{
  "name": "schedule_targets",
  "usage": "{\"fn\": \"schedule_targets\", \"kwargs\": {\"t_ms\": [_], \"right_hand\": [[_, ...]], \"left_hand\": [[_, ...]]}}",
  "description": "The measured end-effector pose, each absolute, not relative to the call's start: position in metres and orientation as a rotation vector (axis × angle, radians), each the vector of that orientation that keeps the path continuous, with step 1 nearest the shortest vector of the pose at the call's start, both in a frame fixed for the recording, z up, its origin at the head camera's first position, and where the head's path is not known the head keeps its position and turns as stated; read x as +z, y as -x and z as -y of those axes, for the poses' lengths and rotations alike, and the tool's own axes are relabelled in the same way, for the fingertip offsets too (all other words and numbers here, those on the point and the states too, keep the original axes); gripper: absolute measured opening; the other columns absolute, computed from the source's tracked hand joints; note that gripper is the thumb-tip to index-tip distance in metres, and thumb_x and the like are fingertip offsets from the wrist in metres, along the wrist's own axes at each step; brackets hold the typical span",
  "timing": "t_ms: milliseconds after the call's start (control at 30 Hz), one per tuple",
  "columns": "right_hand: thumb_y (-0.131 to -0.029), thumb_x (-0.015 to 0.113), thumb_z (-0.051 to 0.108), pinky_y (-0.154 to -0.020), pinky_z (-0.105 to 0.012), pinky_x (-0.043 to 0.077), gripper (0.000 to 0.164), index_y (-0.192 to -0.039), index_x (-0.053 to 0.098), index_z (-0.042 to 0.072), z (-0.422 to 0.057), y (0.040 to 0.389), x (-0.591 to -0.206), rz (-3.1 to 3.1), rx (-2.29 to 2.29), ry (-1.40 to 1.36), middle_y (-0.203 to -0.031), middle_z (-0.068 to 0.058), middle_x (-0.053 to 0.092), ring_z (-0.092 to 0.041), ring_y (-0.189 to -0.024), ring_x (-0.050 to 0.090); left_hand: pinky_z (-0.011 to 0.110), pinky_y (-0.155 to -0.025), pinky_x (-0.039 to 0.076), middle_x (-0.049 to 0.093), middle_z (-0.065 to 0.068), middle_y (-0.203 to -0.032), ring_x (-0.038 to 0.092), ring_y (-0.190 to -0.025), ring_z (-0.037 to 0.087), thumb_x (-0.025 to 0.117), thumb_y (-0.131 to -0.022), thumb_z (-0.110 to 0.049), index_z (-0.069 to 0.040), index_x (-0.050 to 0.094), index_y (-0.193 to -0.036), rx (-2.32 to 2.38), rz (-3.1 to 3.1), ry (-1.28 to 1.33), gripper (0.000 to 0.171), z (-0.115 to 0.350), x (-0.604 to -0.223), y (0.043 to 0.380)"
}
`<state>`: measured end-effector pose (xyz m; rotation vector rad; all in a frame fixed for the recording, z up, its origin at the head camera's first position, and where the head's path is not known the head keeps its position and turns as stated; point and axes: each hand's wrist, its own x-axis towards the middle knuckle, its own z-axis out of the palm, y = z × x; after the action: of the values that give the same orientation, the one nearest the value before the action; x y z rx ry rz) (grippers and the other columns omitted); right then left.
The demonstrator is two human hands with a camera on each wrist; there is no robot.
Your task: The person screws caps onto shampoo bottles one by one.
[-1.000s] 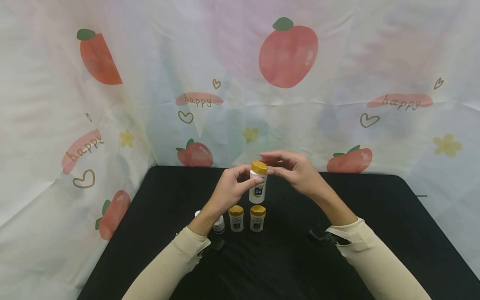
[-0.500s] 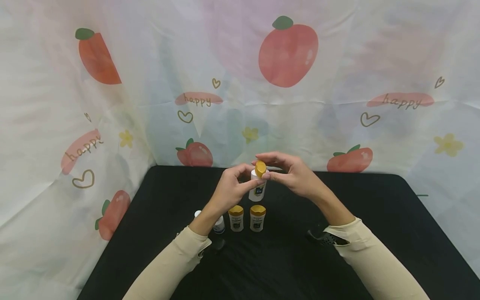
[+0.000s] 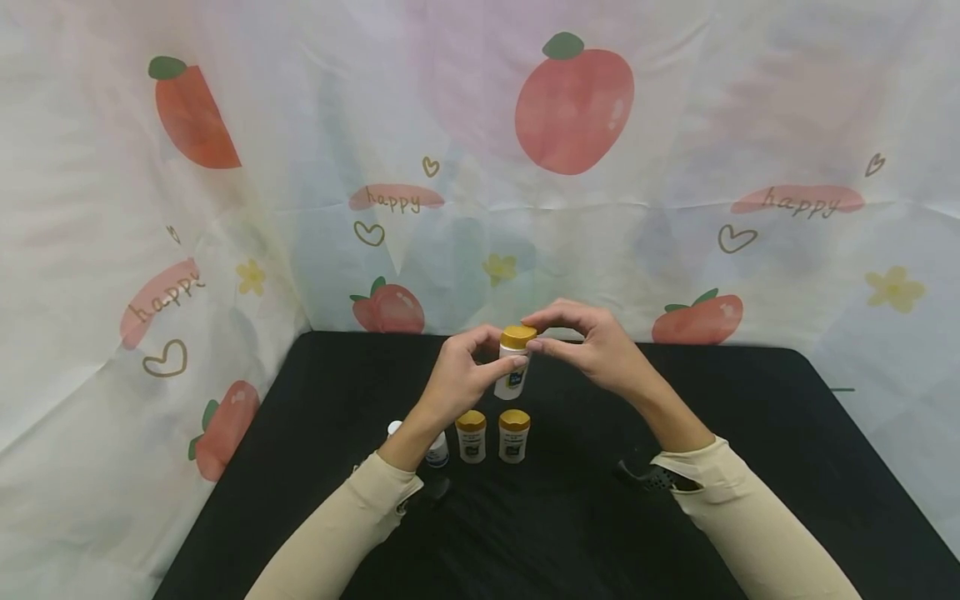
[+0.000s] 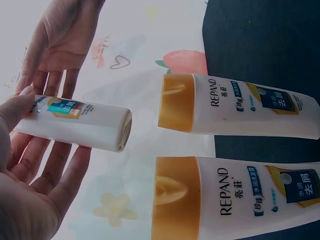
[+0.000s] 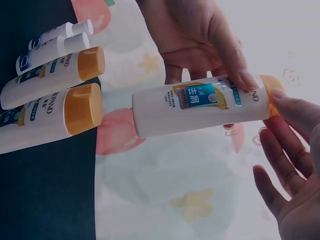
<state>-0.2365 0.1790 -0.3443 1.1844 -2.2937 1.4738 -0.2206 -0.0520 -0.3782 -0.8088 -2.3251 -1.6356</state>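
Note:
My left hand (image 3: 468, 375) grips the body of a white shampoo bottle (image 5: 175, 111) with a gold cap (image 3: 518, 337), held above the black table. At the top of that bottle, my right hand (image 3: 592, 346) pinches the cap between thumb and fingers. The bottle stands nearly upright in the head view, its base leaning slightly left. In the right wrist view the cap sits against the bottle's top, partly covered by the right thumb. The left wrist view shows the bottle's lower end, while the cap is hidden there.
Two like shampoo bottles, one on the left (image 3: 472, 442) and one on the right (image 3: 513, 442), stand on the table (image 3: 600, 525) in front of the held one. Left of them are two smaller white bottles (image 5: 52, 52), partly behind the left wrist. A fruit-print curtain (image 3: 480, 233) hangs behind.
The cap looked level, then turned and tilted half a second ago under my right fingers, and is level again now. The left hand keeps its grip, with the bottle's base shifted slightly left.

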Motion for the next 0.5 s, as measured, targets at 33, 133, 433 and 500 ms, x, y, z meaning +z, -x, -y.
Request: {"fn": "schedule_targets", "kwargs": {"t_ms": [33,133,433,500], "right_hand": [[-0.09,0.073,-0.002,-0.099,-0.028,0.051,0.035,-0.121,0.072,0.014,-0.179,0.237,-0.344,2.288,1.462,-1.183,-0.115,0.001,0.068,-0.015,-0.11,0.064],[-0.088,0.074,-0.005,-0.098,-0.025,0.05,0.034,-0.119,0.073,0.011,-0.176,0.234,-0.343,2.276,1.416,-1.16,-0.111,-0.002,0.069,-0.013,-0.106,0.064],[-0.086,0.076,-0.008,-0.093,-0.023,0.049,0.026,-0.11,0.073,-0.001,-0.161,0.216,-0.326,2.264,1.376,-1.044,-0.103,-0.012,0.07,-0.021,-0.097,0.065],[-0.086,0.077,-0.005,-0.093,-0.024,0.049,0.026,-0.111,0.074,0.001,-0.161,0.22,-0.332,2.267,1.381,-1.019,-0.102,-0.01,0.07,-0.021,-0.097,0.065]], "left_hand": [[0.038,-0.09,0.052,0.071,-0.001,-0.098,0.065,-0.095,0.013,0.079,-0.091,-0.023,-0.013,0.072,-0.108,-1.643,2.322,0.805,0.021,0.052,-0.378,0.221],[0.038,-0.088,0.053,0.071,-0.001,-0.098,0.065,-0.095,0.013,0.079,-0.091,-0.023,-0.012,0.072,-0.108,-1.647,2.316,0.788,0.021,0.052,-0.379,0.221],[0.035,-0.083,0.054,0.071,0.0,-0.097,0.065,-0.092,0.013,0.081,-0.089,-0.023,-0.012,0.073,-0.106,-1.658,2.285,0.727,0.022,0.049,-0.38,0.22],[0.035,-0.082,0.054,0.071,0.0,-0.096,0.065,-0.092,0.014,0.081,-0.089,-0.023,-0.012,0.073,-0.105,-1.67,2.271,0.71,0.021,0.049,-0.381,0.22]]}}
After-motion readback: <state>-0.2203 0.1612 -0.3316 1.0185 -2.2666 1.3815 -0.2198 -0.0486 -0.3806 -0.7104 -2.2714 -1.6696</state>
